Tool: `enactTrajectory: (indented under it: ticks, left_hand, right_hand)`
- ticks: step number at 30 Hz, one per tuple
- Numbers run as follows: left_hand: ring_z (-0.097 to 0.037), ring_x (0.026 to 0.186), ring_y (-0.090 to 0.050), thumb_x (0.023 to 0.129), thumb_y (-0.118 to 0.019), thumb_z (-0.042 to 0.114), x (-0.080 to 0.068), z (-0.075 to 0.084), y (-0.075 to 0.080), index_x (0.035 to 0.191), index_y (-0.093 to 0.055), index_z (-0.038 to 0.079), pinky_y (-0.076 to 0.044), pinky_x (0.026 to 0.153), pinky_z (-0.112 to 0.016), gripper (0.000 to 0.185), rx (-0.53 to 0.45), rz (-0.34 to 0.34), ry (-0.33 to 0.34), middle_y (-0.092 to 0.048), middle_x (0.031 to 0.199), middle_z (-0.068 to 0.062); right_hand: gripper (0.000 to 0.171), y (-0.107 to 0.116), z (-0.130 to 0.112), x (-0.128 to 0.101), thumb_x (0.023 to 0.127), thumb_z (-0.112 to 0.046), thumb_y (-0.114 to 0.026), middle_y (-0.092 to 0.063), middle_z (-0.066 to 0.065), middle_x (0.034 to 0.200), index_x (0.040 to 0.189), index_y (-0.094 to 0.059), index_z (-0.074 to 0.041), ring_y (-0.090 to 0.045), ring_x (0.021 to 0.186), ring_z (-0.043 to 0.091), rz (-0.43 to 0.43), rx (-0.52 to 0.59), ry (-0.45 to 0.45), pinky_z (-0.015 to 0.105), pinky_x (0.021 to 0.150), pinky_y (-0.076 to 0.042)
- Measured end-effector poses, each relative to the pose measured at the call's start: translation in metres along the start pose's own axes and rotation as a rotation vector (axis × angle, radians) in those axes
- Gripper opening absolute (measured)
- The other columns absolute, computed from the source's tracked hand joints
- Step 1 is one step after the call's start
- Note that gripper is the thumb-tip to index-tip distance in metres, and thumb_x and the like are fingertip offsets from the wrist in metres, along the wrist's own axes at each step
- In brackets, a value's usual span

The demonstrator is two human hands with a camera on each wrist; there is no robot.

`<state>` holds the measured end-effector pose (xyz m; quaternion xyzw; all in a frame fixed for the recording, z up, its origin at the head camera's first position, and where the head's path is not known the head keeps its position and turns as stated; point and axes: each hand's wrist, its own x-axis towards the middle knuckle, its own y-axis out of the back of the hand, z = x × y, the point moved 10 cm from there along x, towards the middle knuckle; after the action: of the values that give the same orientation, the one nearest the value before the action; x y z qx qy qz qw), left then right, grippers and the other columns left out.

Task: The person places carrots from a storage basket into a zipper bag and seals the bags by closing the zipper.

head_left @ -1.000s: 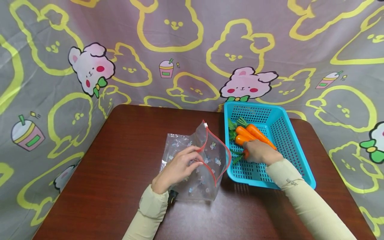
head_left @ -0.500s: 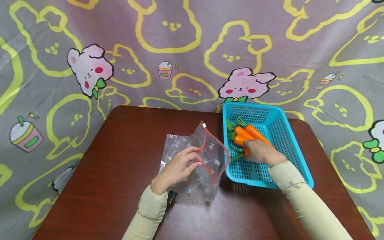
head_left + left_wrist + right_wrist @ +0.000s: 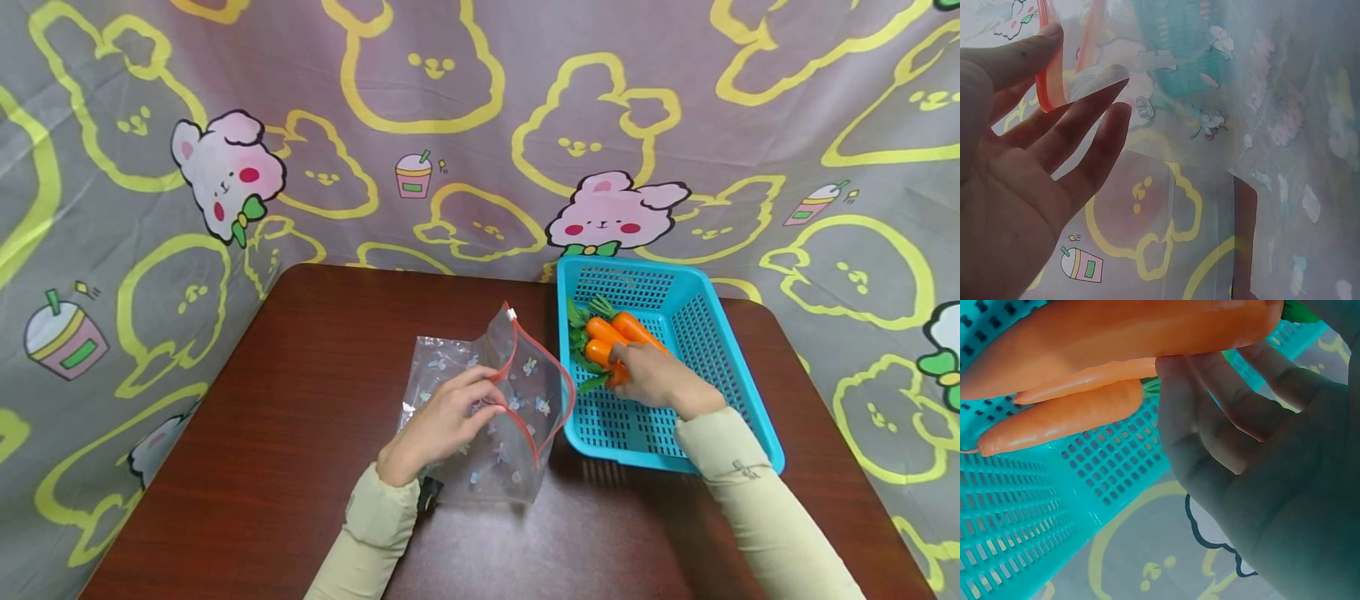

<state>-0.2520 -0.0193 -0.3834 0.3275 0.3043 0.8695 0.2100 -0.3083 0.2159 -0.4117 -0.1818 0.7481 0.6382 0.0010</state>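
Observation:
My left hand (image 3: pixel 442 421) pinches the red zip edge of a clear zip bag (image 3: pixel 498 454) printed with small figures. The bag's mouth gapes toward the right; a white slider (image 3: pixel 512 314) sits at its far end. In the left wrist view, the thumb (image 3: pixel 1019 59) and fingers meet at the red strip (image 3: pixel 1054 94). Inside the blue basket (image 3: pixel 630 460), my right hand (image 3: pixel 660 379) grips a carrot (image 3: pixel 1122 334) with green leaves, its fingertips against the side. Several other carrots (image 3: pixel 606 331) lie beside it, leaves toward the left wall. The hand hides part of them.
The basket stands on the right of the brown table (image 3: pixel 300 392), close to the bag's mouth. A patterned cloth (image 3: pixel 465 158) hangs behind the table and along its sides. A black strap (image 3: pixel 429 493) shows at the left wrist.
The right hand has shifted slightly with the gripped carrot, whose leafy end now sits a little higher, nearer the other carrots. The left hand and bag keep their places.

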Motion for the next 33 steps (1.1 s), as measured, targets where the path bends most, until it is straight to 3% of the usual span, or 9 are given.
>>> enactTrajectory:
  ticks: [7, 17, 22, 25, 33]
  left_hand:
    - [-0.012, 0.093, -0.067, 0.089, -0.069, 0.014, 0.0, 0.0, 0.001, 0.088, -0.066, 0.012, -0.053, 0.083, -0.028, 0.004, -0.002, 0.002, -0.002, -0.063, 0.121, -0.011]
    - [-0.013, 0.098, -0.066, 0.089, -0.069, 0.012, -0.001, -0.002, -0.002, 0.088, -0.065, 0.014, -0.053, 0.082, -0.029, 0.005, -0.03, -0.027, 0.025, -0.062, 0.123, -0.011]
    - [-0.015, 0.104, -0.064, 0.09, -0.068, 0.015, -0.001, -0.003, -0.003, 0.09, -0.065, 0.012, -0.053, 0.085, -0.029, 0.004, -0.03, -0.039, 0.038, -0.061, 0.124, -0.01]
    - [-0.014, 0.101, -0.065, 0.09, -0.068, 0.015, -0.001, -0.003, -0.002, 0.089, -0.065, 0.012, -0.053, 0.083, -0.029, 0.004, -0.029, -0.035, 0.038, -0.061, 0.124, -0.009]
    - [-0.011, 0.091, -0.065, 0.092, -0.066, 0.015, -0.002, -0.006, -0.005, 0.09, -0.065, 0.011, -0.055, 0.08, -0.037, 0.005, -0.062, -0.047, 0.055, -0.06, 0.125, -0.012]
  right_hand:
    - [0.04, 0.007, -0.005, -0.003, 0.082, -0.021, -0.076, -0.061, 0.005, 0.087, 0.113, -0.059, -0.003, -0.053, 0.079, 0.019, 0.021, 0.068, 0.01, 0.034, 0.068, -0.048]
    - [0.042, 0.013, -0.009, -0.009, 0.083, -0.017, -0.072, -0.064, 0.007, 0.095, 0.119, -0.057, -0.001, -0.055, 0.085, 0.022, 0.048, 0.135, 0.015, 0.04, 0.073, -0.051]
    - [0.047, 0.019, -0.009, -0.014, 0.083, -0.019, -0.07, -0.063, 0.013, 0.107, 0.123, -0.055, 0.0, -0.054, 0.089, 0.023, 0.079, 0.182, 0.0, 0.036, 0.069, -0.051]
    - [0.047, 0.02, -0.01, -0.017, 0.083, -0.019, -0.07, -0.061, 0.016, 0.111, 0.124, -0.054, 0.001, -0.054, 0.092, 0.025, 0.096, 0.205, -0.004, 0.034, 0.067, -0.051]
    - [0.044, 0.026, -0.014, -0.021, 0.084, -0.016, -0.069, -0.059, 0.018, 0.115, 0.121, -0.055, 0.002, -0.053, 0.099, 0.029, 0.181, 0.221, 0.035, 0.042, 0.078, -0.055]
